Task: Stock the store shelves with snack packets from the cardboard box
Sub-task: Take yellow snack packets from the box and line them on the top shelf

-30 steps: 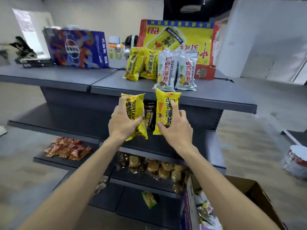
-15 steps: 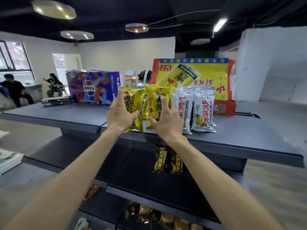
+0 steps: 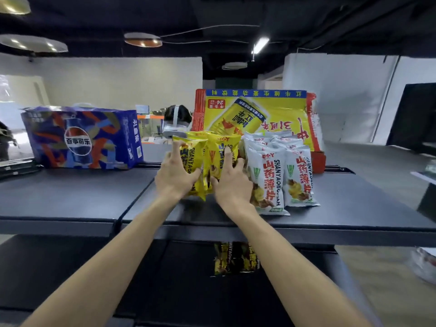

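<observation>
Yellow packets (image 3: 188,161) now sit on top shelf (image 3: 330,220) (placing step); left hand (image 3: 175,178), right hand (image 3: 232,185) each grip one; release next.

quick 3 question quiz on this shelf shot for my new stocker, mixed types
1. True or false: the white packets stand to the right of the yellow packets.
2. The left hand grips: A a yellow packet, B a white packet, C nothing.
3. Fill in: the dark packets sit ___ the top shelf.
Key: 1 true; 2 A; 3 below.
</observation>
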`<state>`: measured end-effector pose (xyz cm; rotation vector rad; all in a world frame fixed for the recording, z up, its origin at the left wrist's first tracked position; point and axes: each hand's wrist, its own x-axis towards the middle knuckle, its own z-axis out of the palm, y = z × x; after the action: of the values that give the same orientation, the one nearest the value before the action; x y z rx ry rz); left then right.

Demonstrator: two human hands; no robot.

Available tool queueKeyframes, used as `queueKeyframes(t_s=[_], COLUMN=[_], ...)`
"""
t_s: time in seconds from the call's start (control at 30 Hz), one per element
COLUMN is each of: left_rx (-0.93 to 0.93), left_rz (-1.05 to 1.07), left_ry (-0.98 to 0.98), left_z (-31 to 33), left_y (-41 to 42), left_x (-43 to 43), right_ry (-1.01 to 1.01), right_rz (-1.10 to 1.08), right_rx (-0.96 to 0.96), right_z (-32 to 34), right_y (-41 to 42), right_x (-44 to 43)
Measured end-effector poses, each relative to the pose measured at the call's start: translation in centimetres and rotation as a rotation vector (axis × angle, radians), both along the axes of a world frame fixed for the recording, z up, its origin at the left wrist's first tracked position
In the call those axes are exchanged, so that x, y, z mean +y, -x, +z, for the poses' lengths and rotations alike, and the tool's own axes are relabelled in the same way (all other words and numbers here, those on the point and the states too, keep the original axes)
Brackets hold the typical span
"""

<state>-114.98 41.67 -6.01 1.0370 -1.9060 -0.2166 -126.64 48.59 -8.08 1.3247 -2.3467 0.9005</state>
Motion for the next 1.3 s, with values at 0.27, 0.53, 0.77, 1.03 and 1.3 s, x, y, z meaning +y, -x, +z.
queueKeyframes(t_s=[0.27,0.53,0.77,1.03,1.3], left_rx=[-0.060,-0.017,0.171,-0.055,-0.363], left_rz=[-0.026,-0.090,-0.277,-0.273,-0.103], left_ry=[0.097,0.072,0.028,0.055,-0.059], left_z=[-2.9,-3.6,-4.9,-4.6,-1.8], left_y=[0.7,0.6,-1.2,-2.6,-2.0], left_x=[-2.7,-3.6,-3.1,-1.3,4.1], right_ry=[-0.062,-0.038,-0.044,-0.134,-0.188], right_rz=[-0.168,-0.186,-0.209,-0.208,-0.050], right_rx=[0.032,0.030,0.033,0.005,0.046], right_z=[-2.7,-2.9,-2.6,-1.9,2.6], right_y=[0.4,0.3,0.0,-1.7,-3.1], right_x=[-4.0,-4.6,-4.4,-2.6,5.4])
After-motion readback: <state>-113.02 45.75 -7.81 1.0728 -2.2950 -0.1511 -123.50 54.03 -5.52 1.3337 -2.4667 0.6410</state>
